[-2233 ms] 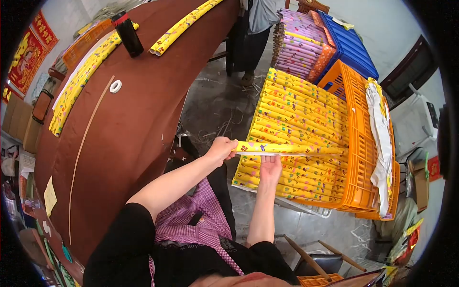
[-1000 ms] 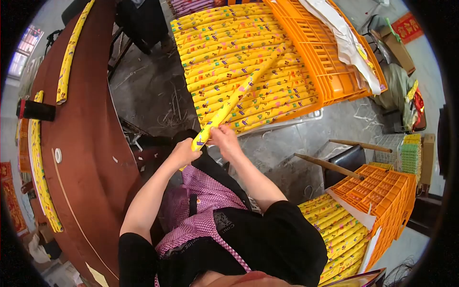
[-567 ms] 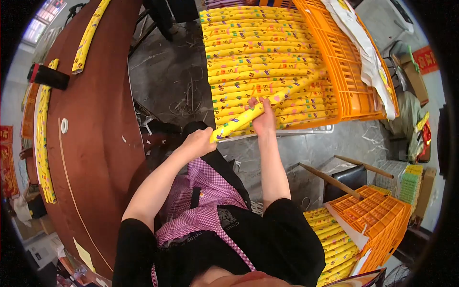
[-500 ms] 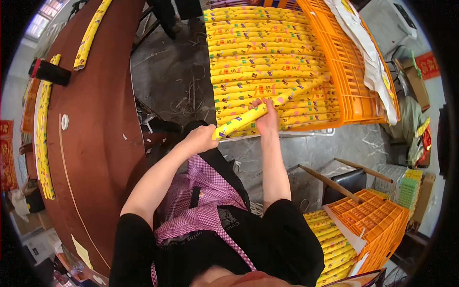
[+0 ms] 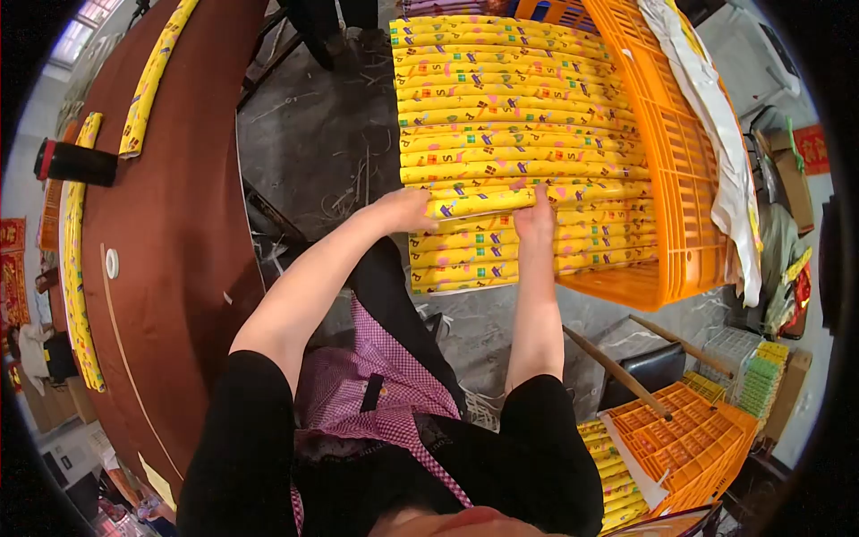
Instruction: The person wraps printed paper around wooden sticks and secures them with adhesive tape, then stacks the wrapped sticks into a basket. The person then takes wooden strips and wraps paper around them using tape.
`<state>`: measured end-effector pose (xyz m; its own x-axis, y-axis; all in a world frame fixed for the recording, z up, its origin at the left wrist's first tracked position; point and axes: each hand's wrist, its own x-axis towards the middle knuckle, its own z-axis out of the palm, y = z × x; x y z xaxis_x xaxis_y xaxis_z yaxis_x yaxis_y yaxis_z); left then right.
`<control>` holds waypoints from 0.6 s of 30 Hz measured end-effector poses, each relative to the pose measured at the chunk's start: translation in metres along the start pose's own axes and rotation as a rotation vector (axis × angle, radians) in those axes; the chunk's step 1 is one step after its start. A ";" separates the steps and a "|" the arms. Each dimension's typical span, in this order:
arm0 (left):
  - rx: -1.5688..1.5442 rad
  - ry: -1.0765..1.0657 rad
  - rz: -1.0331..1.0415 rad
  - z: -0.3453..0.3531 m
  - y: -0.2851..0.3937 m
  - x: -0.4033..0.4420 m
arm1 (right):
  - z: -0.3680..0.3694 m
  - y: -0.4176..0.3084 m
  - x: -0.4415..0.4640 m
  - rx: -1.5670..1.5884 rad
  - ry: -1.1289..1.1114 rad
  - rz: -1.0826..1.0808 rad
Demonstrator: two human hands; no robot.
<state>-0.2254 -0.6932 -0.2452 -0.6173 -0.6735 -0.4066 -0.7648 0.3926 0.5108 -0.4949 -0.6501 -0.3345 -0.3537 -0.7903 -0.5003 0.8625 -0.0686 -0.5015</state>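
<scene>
My left hand [image 5: 404,211] is wrapped round the left end of a roll of yellow patterned wrapping paper [image 5: 476,202]. Further right along the same roll, my right hand [image 5: 535,217] grips it, with some fingers hidden. The roll lies level over a layer of matching yellow rolls [image 5: 501,107], roughly in line with them. Those rolls sit side by side in an orange plastic crate [image 5: 671,170], their left ends sticking out of it. I cannot tell whether the held roll rests fully on those below.
At left, a brown-covered table [image 5: 192,206] carries more yellow rolls [image 5: 161,72], a black cylinder [image 5: 79,163] and a white tape ring [image 5: 112,263]. A second orange crate [image 5: 689,430] with rolls stands at lower right, near a stool with wooden legs [image 5: 617,369].
Both hands have moved the roll away from my body. It was slanted, its right end farther off; now it lies nearly parallel to the other rolls. The view has shifted slightly.
</scene>
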 end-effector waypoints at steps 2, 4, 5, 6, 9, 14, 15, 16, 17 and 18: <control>-0.070 0.105 0.061 -0.004 -0.008 0.019 | 0.000 0.001 0.007 -0.009 0.023 -0.008; -0.026 0.259 0.103 -0.007 -0.016 0.043 | 0.003 0.003 0.004 -0.076 0.035 -0.069; 0.028 0.447 0.129 -0.015 -0.027 0.061 | -0.005 0.008 0.016 -0.082 -0.053 -0.074; 0.087 0.400 0.088 -0.016 -0.031 0.075 | -0.021 0.011 0.025 -0.081 -0.151 -0.079; 0.140 0.278 -0.011 -0.026 -0.032 0.098 | -0.027 0.010 0.029 -0.080 -0.169 -0.024; 0.108 0.196 -0.123 -0.031 -0.021 0.112 | -0.006 -0.003 0.012 -0.110 -0.073 0.058; 0.137 0.207 -0.101 -0.029 -0.022 0.114 | -0.004 -0.005 0.009 -0.154 -0.055 0.050; 0.169 0.214 -0.074 -0.031 -0.022 0.114 | -0.002 -0.005 0.008 -0.194 -0.035 0.039; 0.167 0.218 -0.083 -0.034 -0.021 0.115 | 0.000 -0.005 0.008 -0.198 -0.041 0.046; 0.156 0.167 -0.087 -0.036 -0.019 0.116 | 0.002 -0.006 0.008 -0.205 0.019 0.051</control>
<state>-0.2756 -0.8011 -0.2751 -0.5188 -0.7982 -0.3062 -0.8409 0.4117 0.3513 -0.5024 -0.6573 -0.3343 -0.3203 -0.7780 -0.5406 0.7884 0.0975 -0.6074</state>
